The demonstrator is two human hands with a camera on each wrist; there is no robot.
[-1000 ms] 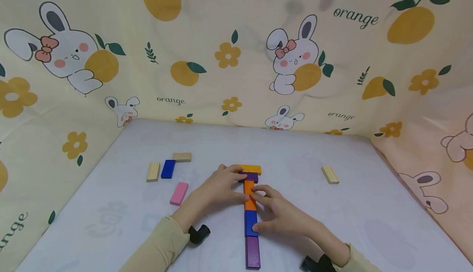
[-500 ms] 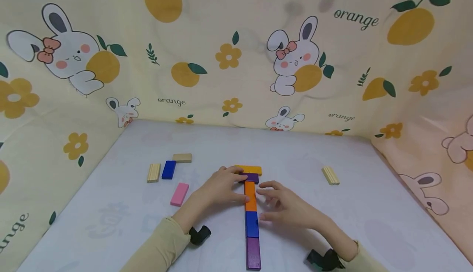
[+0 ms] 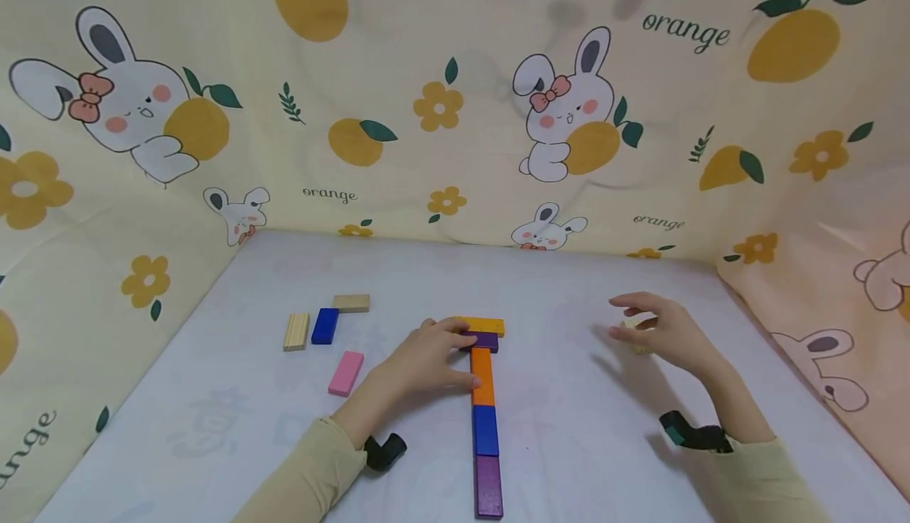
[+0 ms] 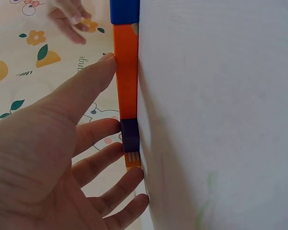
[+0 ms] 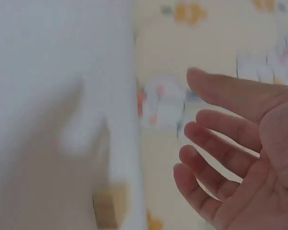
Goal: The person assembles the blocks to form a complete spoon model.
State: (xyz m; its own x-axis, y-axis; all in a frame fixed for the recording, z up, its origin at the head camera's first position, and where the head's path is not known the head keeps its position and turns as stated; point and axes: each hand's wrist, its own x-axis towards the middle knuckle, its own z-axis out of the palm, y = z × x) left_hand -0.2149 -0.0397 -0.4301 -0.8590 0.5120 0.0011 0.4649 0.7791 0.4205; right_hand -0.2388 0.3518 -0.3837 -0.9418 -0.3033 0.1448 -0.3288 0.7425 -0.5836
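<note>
A line of flat blocks runs up the middle of the white table in the head view: a purple block point(image 3: 488, 487), a blue block point(image 3: 486, 430), an orange block point(image 3: 483, 389), then a dark purple block point(image 3: 486, 342) and a yellow block point(image 3: 486, 325) lying crosswise. My left hand point(image 3: 419, 361) rests along their left side. Its thumb touches the orange block and its fingers touch the dark purple and yellow ones, as the left wrist view also shows. Over on the right, my right hand point(image 3: 671, 337) hovers with loosely bent fingers above a plain wooden block point(image 5: 108, 210), partly hidden in the head view.
Left of the line lie a ridged wooden block point(image 3: 296, 332), a second blue block point(image 3: 325, 326), a smooth wooden block point(image 3: 351, 302) and a pink block point(image 3: 346, 373). A printed cloth point(image 3: 455, 152) hangs behind and beside the table.
My right hand has left the orange and blue blocks and moved right, over to the wooden block. The left hand and the line of blocks stay where they were.
</note>
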